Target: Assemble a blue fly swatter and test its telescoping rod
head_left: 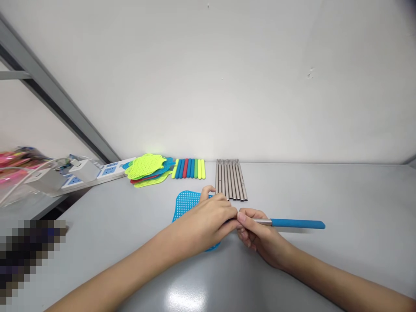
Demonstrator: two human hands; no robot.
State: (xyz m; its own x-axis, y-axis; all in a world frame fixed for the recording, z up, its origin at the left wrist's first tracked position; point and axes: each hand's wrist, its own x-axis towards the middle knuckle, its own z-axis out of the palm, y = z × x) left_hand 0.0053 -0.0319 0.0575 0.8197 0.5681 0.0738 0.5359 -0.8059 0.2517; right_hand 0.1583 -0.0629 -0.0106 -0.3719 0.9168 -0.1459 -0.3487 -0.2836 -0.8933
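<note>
My right hand (260, 236) is closed round a metal rod (264, 222) that carries a blue handle sleeve (297, 223) pointing right. Against its fingertips, my left hand (216, 219) is closed on the neck end of a blue fly swatter head (186, 203). The perforated head lies partly under my left hand and wrist, showing on both sides of it. Both hands meet just above the table. Where rod and swatter head come together is hidden by my fingers.
Behind my hands lie several metal rods (230, 180) side by side, a row of coloured handle sleeves (189, 169), and a pile of yellow, blue and red swatter heads (146, 168). A white power strip (108, 171) with plugged-in chargers (84, 170) runs along the left edge. A wall rises behind.
</note>
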